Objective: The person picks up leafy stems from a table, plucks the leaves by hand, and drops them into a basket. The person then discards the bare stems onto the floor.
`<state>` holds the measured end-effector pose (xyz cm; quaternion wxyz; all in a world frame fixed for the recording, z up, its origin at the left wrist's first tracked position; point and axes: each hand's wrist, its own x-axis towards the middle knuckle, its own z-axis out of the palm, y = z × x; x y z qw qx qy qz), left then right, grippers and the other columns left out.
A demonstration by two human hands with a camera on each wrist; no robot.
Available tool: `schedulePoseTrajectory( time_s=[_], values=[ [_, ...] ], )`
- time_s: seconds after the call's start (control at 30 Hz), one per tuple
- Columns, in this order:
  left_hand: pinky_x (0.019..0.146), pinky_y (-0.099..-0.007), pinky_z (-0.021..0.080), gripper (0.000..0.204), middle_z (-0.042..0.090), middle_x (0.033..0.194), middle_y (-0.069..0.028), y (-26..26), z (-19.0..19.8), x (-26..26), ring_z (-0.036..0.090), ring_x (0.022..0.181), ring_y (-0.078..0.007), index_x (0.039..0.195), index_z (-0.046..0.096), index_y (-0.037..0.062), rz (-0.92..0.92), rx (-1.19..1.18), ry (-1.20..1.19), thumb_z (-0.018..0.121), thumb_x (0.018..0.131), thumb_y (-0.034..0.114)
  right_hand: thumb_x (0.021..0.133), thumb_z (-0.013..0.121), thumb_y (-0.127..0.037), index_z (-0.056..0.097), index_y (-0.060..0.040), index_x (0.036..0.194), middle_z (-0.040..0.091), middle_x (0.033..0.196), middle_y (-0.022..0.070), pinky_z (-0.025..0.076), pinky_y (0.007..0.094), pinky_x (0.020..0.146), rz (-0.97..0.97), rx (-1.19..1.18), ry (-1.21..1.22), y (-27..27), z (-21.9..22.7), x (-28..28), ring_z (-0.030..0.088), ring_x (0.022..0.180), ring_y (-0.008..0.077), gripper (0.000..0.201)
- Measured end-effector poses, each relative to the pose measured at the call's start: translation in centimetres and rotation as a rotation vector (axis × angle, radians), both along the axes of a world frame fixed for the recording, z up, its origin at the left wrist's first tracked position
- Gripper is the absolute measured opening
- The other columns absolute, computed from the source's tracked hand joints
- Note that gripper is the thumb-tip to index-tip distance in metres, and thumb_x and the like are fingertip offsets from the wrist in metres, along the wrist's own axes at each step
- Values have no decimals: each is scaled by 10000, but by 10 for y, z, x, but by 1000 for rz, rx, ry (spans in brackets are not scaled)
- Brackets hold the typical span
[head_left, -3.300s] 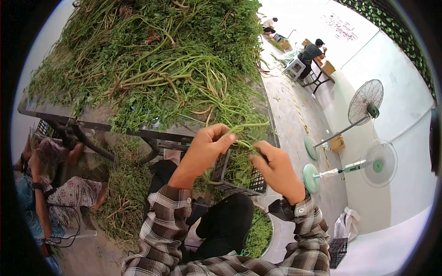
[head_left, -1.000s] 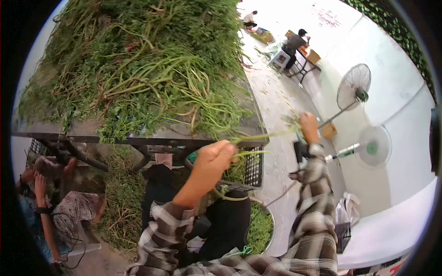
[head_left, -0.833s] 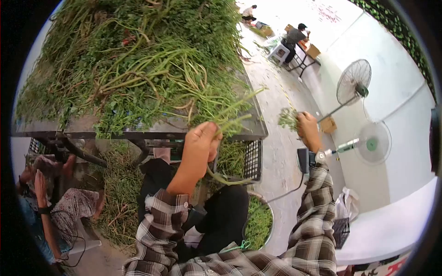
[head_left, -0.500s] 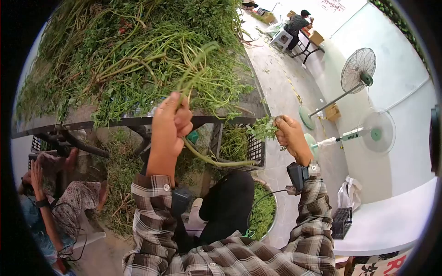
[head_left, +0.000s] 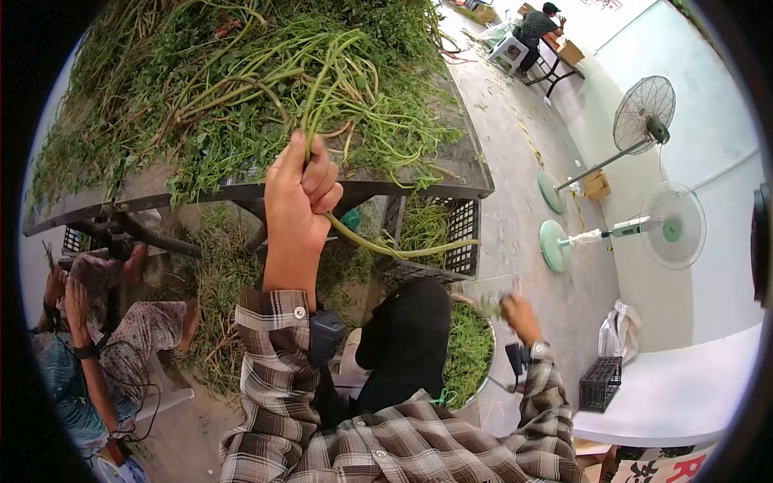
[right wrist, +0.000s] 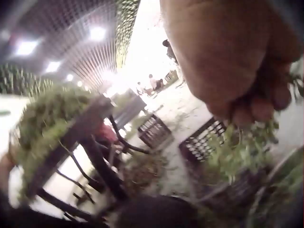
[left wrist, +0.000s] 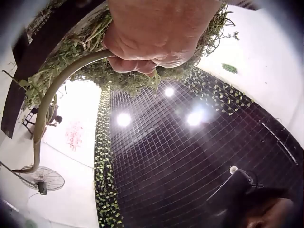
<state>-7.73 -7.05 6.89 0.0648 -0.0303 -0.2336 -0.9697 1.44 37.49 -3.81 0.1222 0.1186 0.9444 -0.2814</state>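
Note:
My left hand (head_left: 304, 189) is raised at the near edge of the table, gripping long green stems (head_left: 328, 84) that stick up above the fingers. From the same grip a thick stem (head_left: 403, 252) curves down to the right, across a black crate. In the left wrist view this thick stem (left wrist: 45, 107) bends away below the fist. My right hand (head_left: 522, 316) is lower, beside a round basin (head_left: 493, 358) heaped with green leaves (head_left: 467, 342). Its curled fingers hold a leafy sprig (right wrist: 242, 147), blurred in the head view.
A big pile of leafy stalks (head_left: 201, 105) covers most of the table (head_left: 471, 165). Below its corner stands the black crate (head_left: 465, 229) with stems inside. Loose stalks (head_left: 221, 314) lie on the floor at left, near a seated person (head_left: 97, 354). Two fans (head_left: 644, 121) stand at right.
The right hand has pulled a leafy sprig away from the stems and moved down to the basin's side. The left hand has shifted left and up with the stems, which now point upright.

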Motion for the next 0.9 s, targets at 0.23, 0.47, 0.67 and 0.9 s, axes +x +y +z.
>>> schedulePoseTrajectory(
  time_s=[0.23,0.47,0.67,0.9],
  values=[
    [351,-191,182,258,294,506,56,16,-1,-1,198,403,-28,822,489,64,-66,-32,37,420,954,275,826,546,-218,562,-35,1116,610,960,235,461,341,778,99,158,-58,20,-3,30,613,894,314,343],
    [358,-198,176,251,293,505,60,31,-6,-3,204,411,-30,813,492,68,-9,-76,-13,434,949,271,771,591,-93,583,13,1039,599,913,158,448,321,765,301,-263,349,-136,113,-17,583,857,269,288],
    [360,-196,170,240,293,504,58,34,-4,-2,206,415,-28,818,486,66,-7,-111,-81,425,952,255,635,711,-93,539,-40,1126,564,971,133,427,338,754,717,187,992,-221,145,-27,524,848,305,523],
    [352,-191,173,242,304,512,55,28,-4,-1,208,412,-27,826,484,62,-11,-97,-37,427,951,261,721,617,-54,530,-27,1082,516,754,104,432,379,620,872,20,747,-247,98,-37,525,687,287,372]
  ],
)
